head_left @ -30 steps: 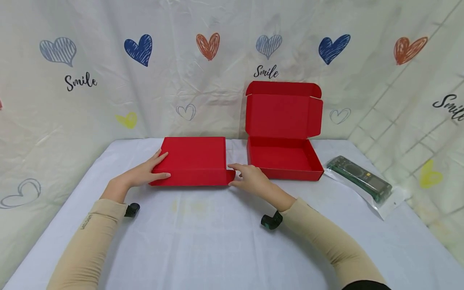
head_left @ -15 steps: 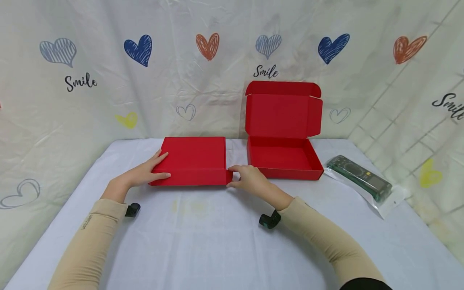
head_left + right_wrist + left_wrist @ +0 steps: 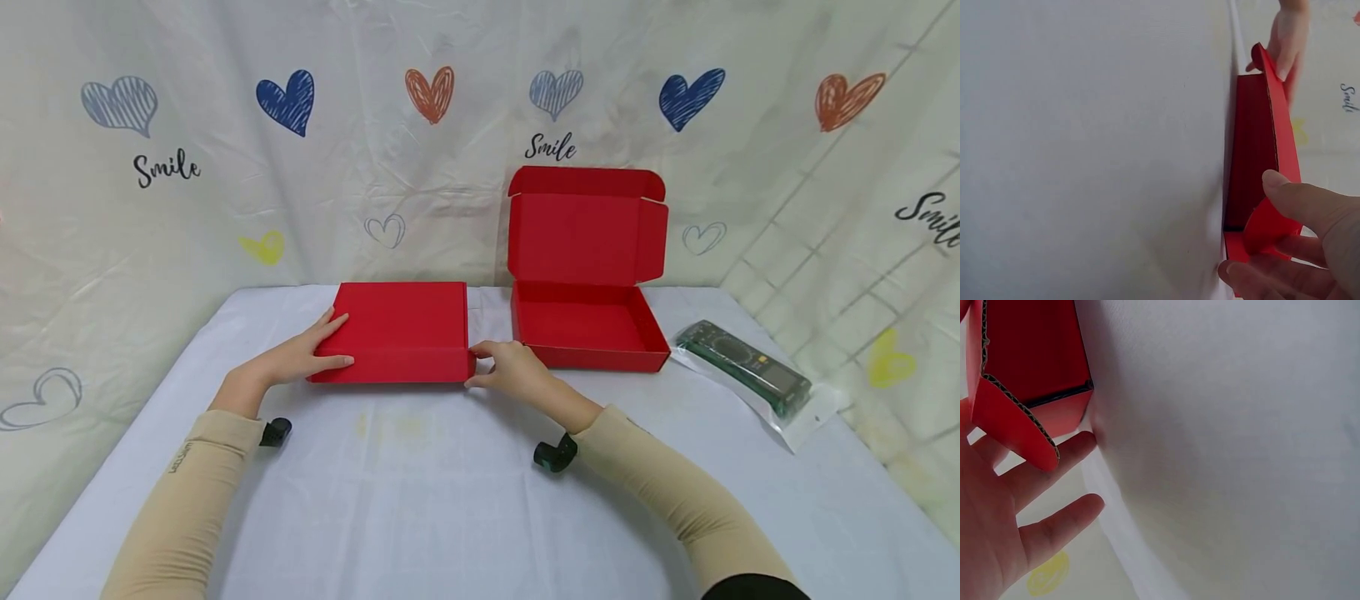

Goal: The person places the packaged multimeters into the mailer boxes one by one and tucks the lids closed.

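Note:
A flat red cardboard box (image 3: 405,321) lies on the table with its lid lowered. At its left side rests my left hand (image 3: 296,354), fingers spread and thumb on the top. In the left wrist view a rounded flap (image 3: 1016,422) juts out at that end, beside the fingers. My right hand (image 3: 517,371) is at the front right corner. In the right wrist view its thumb touches the lid edge, and its curled fingers lie behind the other rounded flap (image 3: 1266,228), which is bent inward. The box's contents cannot be seen.
A second red box (image 3: 592,358) stands right of the first, its lid raised against the curtain. Farther right lies a green and black device (image 3: 742,367) in a clear plastic bag. White cloth (image 3: 420,500) covers the table.
The flap at the box's right front corner has gone inward, to the left, with my right hand following it slightly. My left hand has stayed in place.

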`<state>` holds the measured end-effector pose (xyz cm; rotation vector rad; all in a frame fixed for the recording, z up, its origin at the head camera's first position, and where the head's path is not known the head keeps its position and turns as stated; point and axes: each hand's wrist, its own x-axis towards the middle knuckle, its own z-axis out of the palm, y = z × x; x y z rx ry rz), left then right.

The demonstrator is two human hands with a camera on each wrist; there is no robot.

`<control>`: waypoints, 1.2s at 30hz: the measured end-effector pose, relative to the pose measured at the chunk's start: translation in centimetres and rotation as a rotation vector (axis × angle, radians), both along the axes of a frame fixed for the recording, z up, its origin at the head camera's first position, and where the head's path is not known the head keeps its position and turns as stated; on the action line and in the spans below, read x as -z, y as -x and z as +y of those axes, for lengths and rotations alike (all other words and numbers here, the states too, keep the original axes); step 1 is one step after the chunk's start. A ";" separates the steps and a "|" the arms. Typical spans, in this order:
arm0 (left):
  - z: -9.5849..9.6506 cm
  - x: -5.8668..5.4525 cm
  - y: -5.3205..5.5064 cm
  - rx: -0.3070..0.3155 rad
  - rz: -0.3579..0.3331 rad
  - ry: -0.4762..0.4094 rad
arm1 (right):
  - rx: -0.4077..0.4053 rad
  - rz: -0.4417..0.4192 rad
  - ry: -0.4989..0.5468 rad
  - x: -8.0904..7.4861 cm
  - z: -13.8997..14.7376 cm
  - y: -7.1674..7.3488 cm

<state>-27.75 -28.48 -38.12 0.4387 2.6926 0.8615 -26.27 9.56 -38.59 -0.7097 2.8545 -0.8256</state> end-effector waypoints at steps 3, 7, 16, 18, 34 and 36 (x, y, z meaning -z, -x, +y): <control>0.0 0.0 0.0 0.000 0.001 0.000 | 0.011 -0.045 0.043 0.0 0.1 0.0; 0.0 -0.2 -0.1 -0.007 -0.006 -0.006 | 0.020 -0.123 0.121 0.3 0.3 0.0; 0.0 -0.7 -0.2 -0.003 -0.035 -0.051 | 0.045 -0.313 0.310 0.4 0.6 0.1; 0.1 -0.8 -0.2 0.002 -0.035 -0.058 | 0.043 -0.321 0.316 0.4 0.6 0.1; 0.0 -0.5 -0.2 0.005 -0.025 -0.055 | 0.051 -0.243 0.293 0.5 0.4 -0.5; 0.0 -0.4 -0.1 0.005 -0.025 -0.055 | 0.041 -0.222 0.287 0.6 0.4 -0.5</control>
